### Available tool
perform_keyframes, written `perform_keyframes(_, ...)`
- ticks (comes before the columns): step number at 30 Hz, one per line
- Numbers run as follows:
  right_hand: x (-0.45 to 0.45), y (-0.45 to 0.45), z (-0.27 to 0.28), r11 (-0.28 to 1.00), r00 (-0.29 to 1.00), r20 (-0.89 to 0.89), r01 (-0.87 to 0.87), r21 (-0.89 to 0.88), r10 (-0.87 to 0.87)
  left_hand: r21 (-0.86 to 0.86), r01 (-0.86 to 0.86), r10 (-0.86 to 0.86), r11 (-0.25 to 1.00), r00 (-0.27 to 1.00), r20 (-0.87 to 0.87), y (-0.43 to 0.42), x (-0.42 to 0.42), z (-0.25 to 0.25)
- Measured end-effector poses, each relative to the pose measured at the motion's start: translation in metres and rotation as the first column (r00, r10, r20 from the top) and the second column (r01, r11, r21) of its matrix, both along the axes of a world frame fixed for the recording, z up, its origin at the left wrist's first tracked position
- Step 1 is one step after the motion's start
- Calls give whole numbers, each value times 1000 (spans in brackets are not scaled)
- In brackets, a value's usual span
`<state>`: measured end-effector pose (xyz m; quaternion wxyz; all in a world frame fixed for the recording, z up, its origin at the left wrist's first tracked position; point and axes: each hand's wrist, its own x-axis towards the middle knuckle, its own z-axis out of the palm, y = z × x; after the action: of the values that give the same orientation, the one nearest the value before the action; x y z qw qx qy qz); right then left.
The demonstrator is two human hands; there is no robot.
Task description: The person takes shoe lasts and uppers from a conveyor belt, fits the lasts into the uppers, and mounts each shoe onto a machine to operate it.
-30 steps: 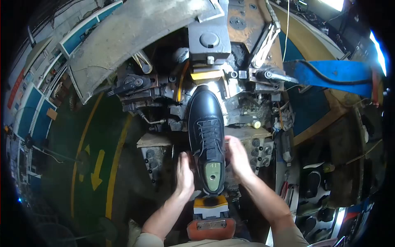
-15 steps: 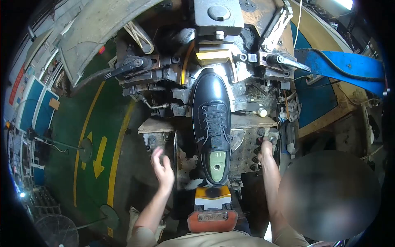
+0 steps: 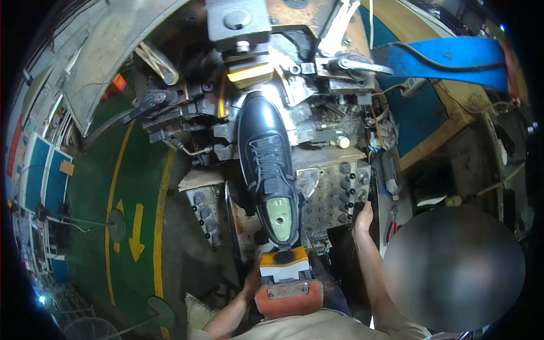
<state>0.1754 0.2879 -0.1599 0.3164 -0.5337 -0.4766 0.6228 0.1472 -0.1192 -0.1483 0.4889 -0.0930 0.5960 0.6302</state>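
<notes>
A black lace-up shoe [image 3: 265,122] sits toe-forward in the machine, its toe up against the metal clamp parts. The green shoe last [image 3: 277,220] shows at its heel opening. Behind the heel stands a yellow-and-black pad [image 3: 284,258], with an orange block [image 3: 289,300] below it. My left hand [image 3: 253,279] is low beside that pad; its fingers are hidden in shadow. On the other side, my right hand [image 3: 363,220] is raised with fingers stretched out beside the panel of knobs [image 3: 344,192], and nothing shows in it.
A second row of knobs [image 3: 205,218] is on the left side of the machine. Lever handles [image 3: 153,102] flank the clamp. A blue machine arm [image 3: 447,59] reaches across the right. Red-handled pliers [image 3: 391,229] lie at right. Green floor [image 3: 122,272] with yellow markings runs along the left.
My left hand has dropped from the left knobs down beside the pad. My right hand has come off the knobs to the panel's right edge. The view has shifted, moving the shoe leftward.
</notes>
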Motion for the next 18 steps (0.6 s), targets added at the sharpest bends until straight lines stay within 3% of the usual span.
perform_keyframes(4, 41, -14, -26, 990, 988, 152, -3, 139, -18, 87, 219, -233, 972, 950, 207, -12, -8, 8)
perform_keyframes(7, 80, -35, -51, 995, 970, 242, 0, 101, -24, 135, 345, -370, 929, 886, 281, -14, -13, 25)
perform_keyframes(11, 132, -74, -35, 998, 959, 283, -9, 69, -11, 94, 441, -449, 893, 854, 263, -17, -25, 50)
perform_keyframes(13, 163, -85, -20, 995, 967, 239, -77, -65, 91, 41, 472, -468, 880, 853, 230, -21, -32, 65)
perform_keyframes(18, 241, -98, -65, 985, 960, 260, -65, -158, 105, -172, 483, -461, 859, 874, 152, -43, -15, 99)
